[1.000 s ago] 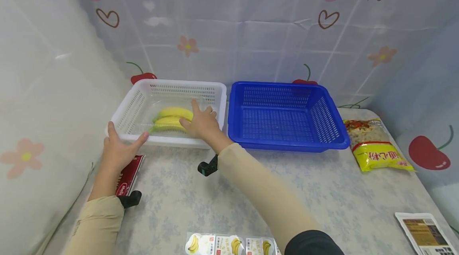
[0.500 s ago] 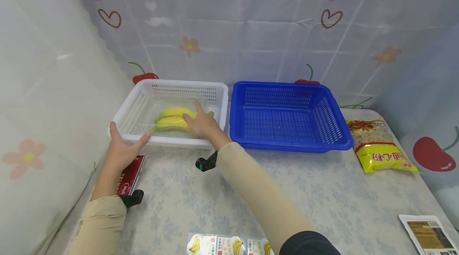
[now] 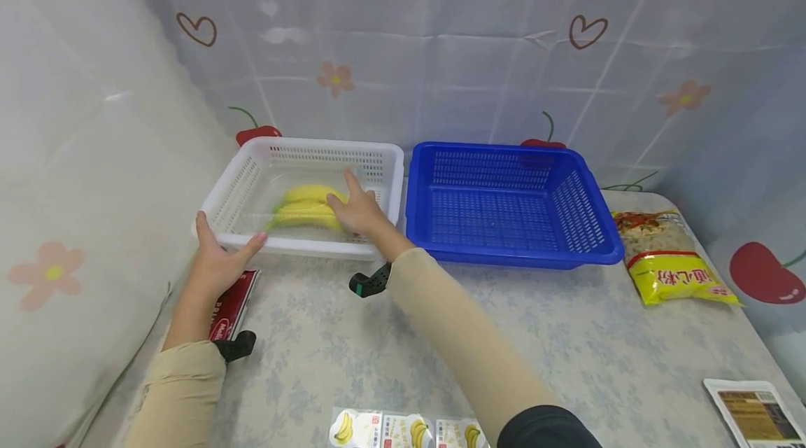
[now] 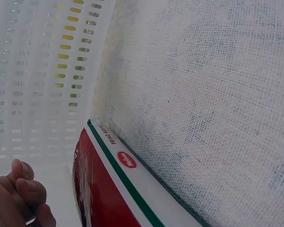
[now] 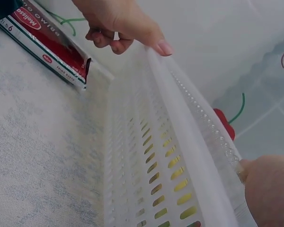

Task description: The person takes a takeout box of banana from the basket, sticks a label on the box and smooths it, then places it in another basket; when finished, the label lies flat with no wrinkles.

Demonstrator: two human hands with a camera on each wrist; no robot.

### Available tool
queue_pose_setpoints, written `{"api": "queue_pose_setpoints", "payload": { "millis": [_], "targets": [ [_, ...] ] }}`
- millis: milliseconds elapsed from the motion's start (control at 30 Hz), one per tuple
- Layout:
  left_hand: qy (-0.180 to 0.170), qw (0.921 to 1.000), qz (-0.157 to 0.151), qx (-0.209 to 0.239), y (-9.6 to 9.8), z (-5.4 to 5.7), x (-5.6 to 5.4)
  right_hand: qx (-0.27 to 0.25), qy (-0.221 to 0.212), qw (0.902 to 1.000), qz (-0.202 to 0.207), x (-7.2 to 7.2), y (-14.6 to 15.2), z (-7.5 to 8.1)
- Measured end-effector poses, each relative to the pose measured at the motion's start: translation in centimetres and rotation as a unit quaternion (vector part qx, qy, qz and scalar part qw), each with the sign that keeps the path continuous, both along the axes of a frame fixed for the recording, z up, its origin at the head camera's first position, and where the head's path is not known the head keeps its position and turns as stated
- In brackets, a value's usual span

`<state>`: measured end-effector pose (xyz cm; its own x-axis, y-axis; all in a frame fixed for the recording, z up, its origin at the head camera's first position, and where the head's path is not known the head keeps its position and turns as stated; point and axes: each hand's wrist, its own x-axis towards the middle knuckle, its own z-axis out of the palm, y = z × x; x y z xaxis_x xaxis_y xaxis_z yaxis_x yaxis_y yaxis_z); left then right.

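In the head view, two yellow bananas (image 3: 305, 210) lie in a clear plastic box (image 3: 261, 192) inside the white basket (image 3: 327, 248). My right hand (image 3: 362, 213) holds the box at its right end, thumb over the bananas and index finger pointing forward. The right wrist view shows only part of this hand (image 5: 274, 189), touching the box's clear edge. My left hand (image 3: 217, 259) holds the basket's front left corner. Its thumb lies on the rim, while its other fingers (image 4: 31, 189) curl outside the basket wall.
A blue basket (image 3: 504, 255) stands right of the white one. A red Melissa packet (image 3: 233, 308) lies beside the left forearm. Farther right are a yellow bag (image 3: 676, 269) and a white-edged packet (image 3: 755, 409). A banana-printed strip (image 3: 403, 428) lies at the front edge.
The head view has shifted slightly. Both hands keep nearly the same places at the white basket, and the bananas stay in the box under the right hand.
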<state>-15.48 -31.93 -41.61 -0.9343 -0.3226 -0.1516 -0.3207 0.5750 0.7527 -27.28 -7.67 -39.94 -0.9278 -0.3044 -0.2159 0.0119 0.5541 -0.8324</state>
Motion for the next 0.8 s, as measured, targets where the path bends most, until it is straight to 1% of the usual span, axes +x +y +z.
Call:
{"api": "queue_pose_setpoints", "payload": {
  "millis": [200, 300, 333, 533, 633, 800],
  "targets": [
    [-0.002, 1.0000, -0.001, -0.002, 0.1, 0.1, 0.0, -0.009, 0.040, 0.9991, -0.014, 0.5, 0.3, 0.7],
    [-0.005, 1.0000, 0.000, -0.002, 0.1, 0.2, 0.1, -0.010, 0.053, 0.9985, -0.011, 0.7, 0.4, 1.3],
    [-0.006, 1.0000, 0.000, -0.002, 0.1, 0.3, 0.1, -0.018, 0.053, 0.9984, -0.010, 0.7, 0.4, 1.5],
    [-0.008, 1.0000, 0.001, -0.001, 0.1, 0.3, 0.1, -0.027, 0.071, 0.9971, -0.003, 0.7, 1.3, 3.0],
    [-0.009, 1.0000, 0.000, -0.001, 0.1, 0.2, 0.1, -0.030, 0.077, 0.9965, -0.002, 0.8, 2.1, 3.8],
    [-0.010, 0.9999, -0.001, -0.005, 0.0, 0.2, 0.0, -0.054, 0.081, 0.9952, -0.008, 1.0, 3.8, 5.2]
  ]
}}
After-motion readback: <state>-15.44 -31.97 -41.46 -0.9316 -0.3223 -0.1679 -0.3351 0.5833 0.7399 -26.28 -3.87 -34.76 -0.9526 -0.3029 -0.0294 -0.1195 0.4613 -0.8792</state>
